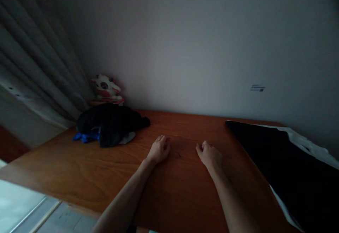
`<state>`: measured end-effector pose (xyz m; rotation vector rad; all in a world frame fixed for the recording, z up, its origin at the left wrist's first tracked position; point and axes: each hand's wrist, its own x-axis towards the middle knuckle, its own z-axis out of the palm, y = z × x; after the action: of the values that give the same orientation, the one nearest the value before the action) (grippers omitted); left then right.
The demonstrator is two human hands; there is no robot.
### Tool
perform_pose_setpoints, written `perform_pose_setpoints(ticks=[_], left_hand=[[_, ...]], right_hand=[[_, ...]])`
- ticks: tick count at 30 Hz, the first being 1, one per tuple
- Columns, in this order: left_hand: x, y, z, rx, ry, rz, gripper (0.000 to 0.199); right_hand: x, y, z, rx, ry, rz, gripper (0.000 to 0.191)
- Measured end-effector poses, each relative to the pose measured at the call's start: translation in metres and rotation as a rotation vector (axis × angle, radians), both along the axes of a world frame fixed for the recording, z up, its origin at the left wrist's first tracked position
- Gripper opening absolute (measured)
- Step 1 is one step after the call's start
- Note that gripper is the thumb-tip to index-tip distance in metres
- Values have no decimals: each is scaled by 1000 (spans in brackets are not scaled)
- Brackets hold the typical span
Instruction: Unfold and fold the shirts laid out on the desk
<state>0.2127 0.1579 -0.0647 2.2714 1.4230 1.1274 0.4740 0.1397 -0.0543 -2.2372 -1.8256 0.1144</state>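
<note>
1. Tabletop point(87, 176) of brown wood spreads across my view; the left hand point(159, 150) and right hand point(211, 156) lie near its middle, apart from each other. Their fingers are loosely bent, and both grips look released, with nothing grasped.
2. Left of the left hand, near but not touching, I see a dark bundle point(116, 121), crumpled, a blue piece point(86, 136) showing at its edge. I judge it soft, light and floppy; I'd gather a thick middle fold, since one pinched end would let the rest sag.
3. Right of the right hand, clear of it, a black sheet point(275, 158) lies with a white layer point(308, 144) showing along its edges. I expect it pliant and perhaps slippery, though I can't tell its material; I'd grip its left edge, catching both layers.
</note>
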Motion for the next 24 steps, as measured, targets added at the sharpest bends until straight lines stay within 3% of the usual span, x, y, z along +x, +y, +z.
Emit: perform_pose_setpoints(ticks=[3, 7, 13, 18, 21, 24], left_hand=[[-4, 4, -5, -121, -333, 42, 26], [-11, 11, -11, -226, -709, 191, 23], [-16, 11, -18, -211, -811, 236, 22], [-14, -4, -20, -208, -871, 238, 24], [-19, -9, -14, -249, -951, 265, 29], [-40, -5, 1, -272, -1006, 337, 32]], right_hand=[[9, 4, -13, 75, 111, 63, 33], [18, 7, -32, 332, 433, 135, 52], [20, 10, -44, 453, 638, 125, 63], [16, 5, -41, 459, 675, 142, 64], [14, 0, -36, 470, 654, 131, 64], [13, -3, -34, 481, 627, 143, 65]])
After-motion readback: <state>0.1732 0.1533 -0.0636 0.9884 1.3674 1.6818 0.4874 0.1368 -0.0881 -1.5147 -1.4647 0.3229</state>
